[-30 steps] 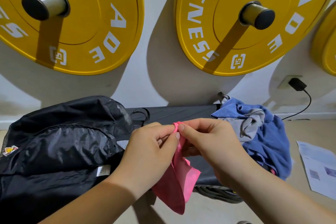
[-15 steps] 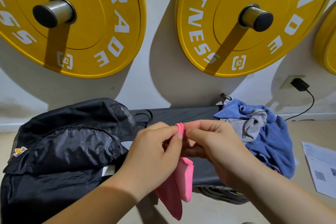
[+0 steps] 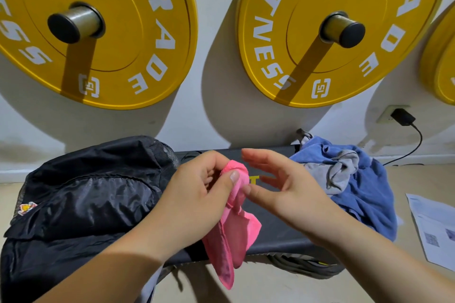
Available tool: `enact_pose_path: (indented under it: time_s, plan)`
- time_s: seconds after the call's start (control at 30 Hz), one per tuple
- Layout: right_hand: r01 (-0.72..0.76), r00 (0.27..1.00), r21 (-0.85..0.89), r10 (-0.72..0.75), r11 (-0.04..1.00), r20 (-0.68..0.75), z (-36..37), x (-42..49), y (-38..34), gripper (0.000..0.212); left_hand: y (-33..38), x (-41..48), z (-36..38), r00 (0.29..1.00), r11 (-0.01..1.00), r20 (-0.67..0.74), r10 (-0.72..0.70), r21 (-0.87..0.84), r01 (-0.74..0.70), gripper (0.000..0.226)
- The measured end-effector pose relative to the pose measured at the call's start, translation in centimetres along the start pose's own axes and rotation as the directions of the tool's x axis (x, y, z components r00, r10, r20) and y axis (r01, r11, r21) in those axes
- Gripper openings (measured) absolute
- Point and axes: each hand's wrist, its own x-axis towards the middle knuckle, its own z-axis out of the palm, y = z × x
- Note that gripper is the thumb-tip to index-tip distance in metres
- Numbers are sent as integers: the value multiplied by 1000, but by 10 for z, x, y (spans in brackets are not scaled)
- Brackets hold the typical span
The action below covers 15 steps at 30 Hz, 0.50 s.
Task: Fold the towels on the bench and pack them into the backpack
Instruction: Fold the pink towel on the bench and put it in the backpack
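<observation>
Pink towel (image 3: 234, 229): small, thin, bunched at its top. It hangs in the air just right of the backpack (image 3: 86, 192), over the front edge of the tabletop (image 3: 275, 236). The lower end dangles past that edge, loosely doubled, no clean fold yet.

Left grip (image 3: 197, 194): thumb and fingers pinch the top bunch and carry the whole cloth.
Right grip (image 3: 283, 184): spread, fingers straight, holding nothing. The thumb tip is at the towel's side edge, touching or just beside, I cannot tell which.

Handling, my judgement: light, soft and limp, with no shape of its own. Nothing to break. The napped cloth should hold well under a fingertip pinch. It will sag and twist wherever it is unsupported. Best hold is two corners of one edge, one per grip, so it hangs flat. Otherwise lay it on the bare tabletop right of the backpack and fold it there.

Outward: blue towel (image 3: 364, 194) with a grey towel (image 3: 342, 170) tangled on top, heaped further right of the backpack, both unfolded. The backpack is black and slumped. I cannot tell whether its opening is unzipped.

Above the backpack: yellow weight plates (image 3: 98, 32) on wall pegs. Far right of the backpack: a printed sheet (image 3: 433, 229) on the floor and a wall plug (image 3: 402, 117) with its cable.
</observation>
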Motion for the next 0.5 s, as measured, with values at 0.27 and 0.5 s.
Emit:
enact_pose_path:
  time_s: [0.27,0.5]
  plan:
    - [95,983,-58,-85,994,160,-11,-4,-3,14,34,-3,-15,976,968,-162,145,-179,-174,15]
    - [-34,939,-228,110,973,326,-28,-3,26,19,10,8,-29,956,982,-285,72,-146,-118,18]
